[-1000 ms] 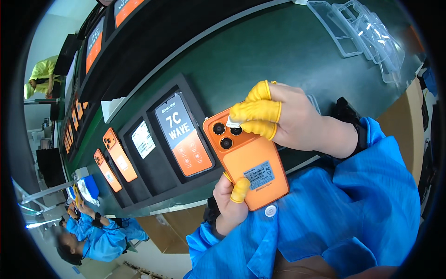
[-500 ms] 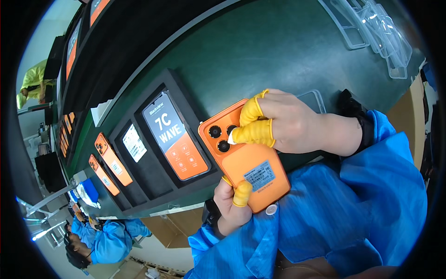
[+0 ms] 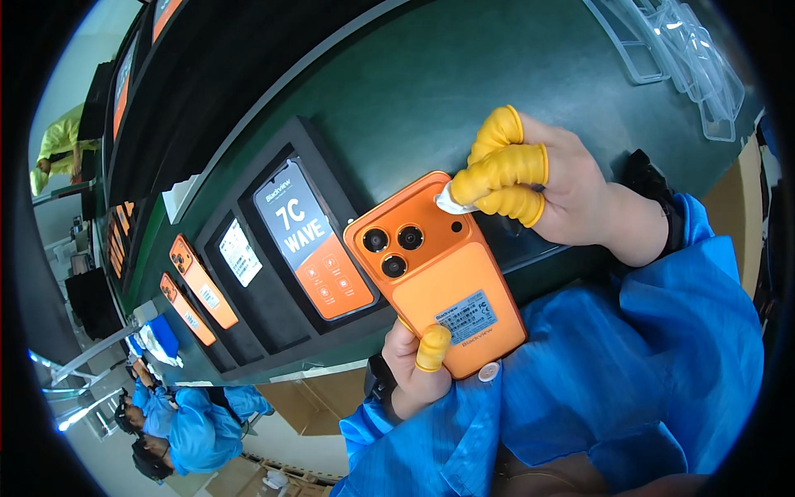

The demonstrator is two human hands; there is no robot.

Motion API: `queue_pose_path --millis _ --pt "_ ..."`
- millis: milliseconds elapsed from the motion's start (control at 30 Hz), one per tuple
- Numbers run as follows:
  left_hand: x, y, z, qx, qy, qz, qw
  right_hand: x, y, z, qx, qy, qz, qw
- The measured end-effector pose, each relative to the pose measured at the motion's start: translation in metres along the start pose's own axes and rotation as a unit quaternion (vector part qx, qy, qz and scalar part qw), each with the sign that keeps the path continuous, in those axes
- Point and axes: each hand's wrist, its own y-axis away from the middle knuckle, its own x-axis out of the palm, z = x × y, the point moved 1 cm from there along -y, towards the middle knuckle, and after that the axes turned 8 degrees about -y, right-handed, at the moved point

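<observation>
An orange smartphone (image 3: 454, 277), back side up, lies tilted in my left hand (image 3: 420, 369). Its three round camera lenses and a silver label show. The left thumb, in a yellow finger cot, presses on its lower left edge; the other left fingers are mostly hidden under it. My right hand (image 3: 555, 178), with yellow cots on several fingers, pinches a small white wipe (image 3: 453, 200). That wipe touches the phone's top edge beside the camera area. Left of the phone stands a black foam tray (image 3: 265, 331) holding a phone with a grey and orange front (image 3: 313, 240).
Two more orange phones (image 3: 205, 286) lean in the tray's left part, near a white label sheet (image 3: 239, 252). Clear plastic cases (image 3: 691, 62) are piled at the far right of the green table (image 3: 464, 74). A cardboard box (image 3: 310, 402) and co-workers in blue (image 3: 199, 427) are lower left.
My right hand with the wipe has moved from the camera lenses to the phone's upper right edge, uncovering the lenses. The left hand keeps its hold; the phone has shifted slightly.
</observation>
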Motion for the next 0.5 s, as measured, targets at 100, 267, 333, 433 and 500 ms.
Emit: queue_pose_path --millis 100,267,333,433,500 --pt "-0.001 0.001 0.001 0.004 0.005 0.000 1.000 0.001 0.001 0.000 0.002 0.006 -0.001 1.000" --pt "-0.001 0.000 0.001 0.002 0.005 0.006 1.000 0.004 0.001 0.000 -0.006 0.017 0.000 1.000" --pt "-0.001 0.000 0.002 0.005 -0.004 0.001 1.000 0.006 0.000 0.001 -0.013 0.038 0.007 0.999" --pt "0.000 -0.001 0.001 0.005 -0.018 0.000 1.000 0.017 -0.002 0.008 -0.083 0.087 0.031 0.992" --pt "0.001 -0.001 0.001 0.002 -0.023 0.002 1.000 0.020 -0.001 0.006 -0.073 0.120 0.064 0.988"
